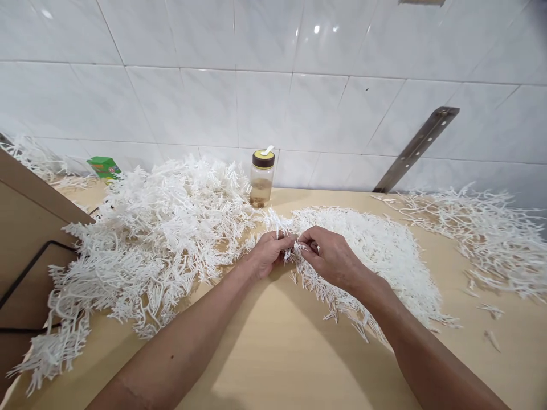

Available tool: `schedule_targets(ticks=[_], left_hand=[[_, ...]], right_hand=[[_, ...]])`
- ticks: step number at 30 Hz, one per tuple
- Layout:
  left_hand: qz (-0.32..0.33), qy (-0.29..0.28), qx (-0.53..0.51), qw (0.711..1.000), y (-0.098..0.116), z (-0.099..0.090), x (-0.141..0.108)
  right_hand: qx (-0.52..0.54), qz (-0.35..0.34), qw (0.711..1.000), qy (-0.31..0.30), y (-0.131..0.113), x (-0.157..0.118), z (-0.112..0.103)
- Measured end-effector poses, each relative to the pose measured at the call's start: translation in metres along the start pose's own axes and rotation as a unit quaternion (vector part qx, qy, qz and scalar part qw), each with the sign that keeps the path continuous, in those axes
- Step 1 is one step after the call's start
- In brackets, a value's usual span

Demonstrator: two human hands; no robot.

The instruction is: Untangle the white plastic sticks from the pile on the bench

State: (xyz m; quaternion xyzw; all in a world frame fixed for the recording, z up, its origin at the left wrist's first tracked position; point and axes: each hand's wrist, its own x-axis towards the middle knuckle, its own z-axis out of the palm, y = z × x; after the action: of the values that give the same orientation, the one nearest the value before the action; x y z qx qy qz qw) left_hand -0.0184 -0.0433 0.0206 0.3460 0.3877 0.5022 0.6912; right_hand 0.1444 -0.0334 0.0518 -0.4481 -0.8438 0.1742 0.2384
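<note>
Strand of white branched material (pixel 296 249) is between the two hands, above the tabletop (pixel 265 347). The left hand (pixel 269 251) pinches it, and the grip of the right hand (pixel 328 255) is also pressed together, at its thin tips. A tangled white heap (pixel 171 222) lies at left, beside a bottle (pixel 261 185).

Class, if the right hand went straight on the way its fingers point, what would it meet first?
The right hand would probably meet the white branching sprig in the left hand, though depth is hard to judge.
</note>
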Motion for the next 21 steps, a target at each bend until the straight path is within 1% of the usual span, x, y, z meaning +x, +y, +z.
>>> schedule_targets(ticks=[4, 6, 10, 13, 15, 17, 19, 21], left_hand=[[0.03, 0.02, 0.009, 0.999, -0.001, 0.0, -0.001], [0.051, 0.017, 0.022, 0.998, -0.002, -0.002, 0.0], [0.051, 0.007, 0.012, 0.999, -0.005, -0.005, 0.002], [0.051, 0.005, 0.015, 0.999, -0.01, -0.006, 0.005], [0.071, 0.01, 0.048, 0.996, -0.014, -0.007, 0.007], [0.119, 0.04, 0.121, 0.985, -0.016, -0.008, 0.008], [0.182, 0.079, 0.217, 0.956, -0.017, -0.008, 0.008], [0.23, 0.107, 0.288, 0.923, -0.016, -0.007, 0.007]], right_hand=[[0.008, 0.044, 0.999, 0.012, -0.003, 0.0, 0.01], [0.027, 0.063, 0.997, 0.017, -0.004, -0.001, 0.014], [0.09, 0.092, 0.991, 0.022, -0.003, -0.002, 0.014], [0.104, 0.097, 0.99, 0.024, -0.001, -0.001, 0.013], [0.086, 0.093, 0.992, 0.025, 0.0, 0.0, 0.014], [0.069, 0.106, 0.992, 0.02, 0.0, 0.001, 0.016], [0.054, 0.128, 0.99, 0.017, -0.002, 0.002, 0.019], [0.028, 0.128, 0.991, 0.029, -0.005, 0.003, 0.024]])
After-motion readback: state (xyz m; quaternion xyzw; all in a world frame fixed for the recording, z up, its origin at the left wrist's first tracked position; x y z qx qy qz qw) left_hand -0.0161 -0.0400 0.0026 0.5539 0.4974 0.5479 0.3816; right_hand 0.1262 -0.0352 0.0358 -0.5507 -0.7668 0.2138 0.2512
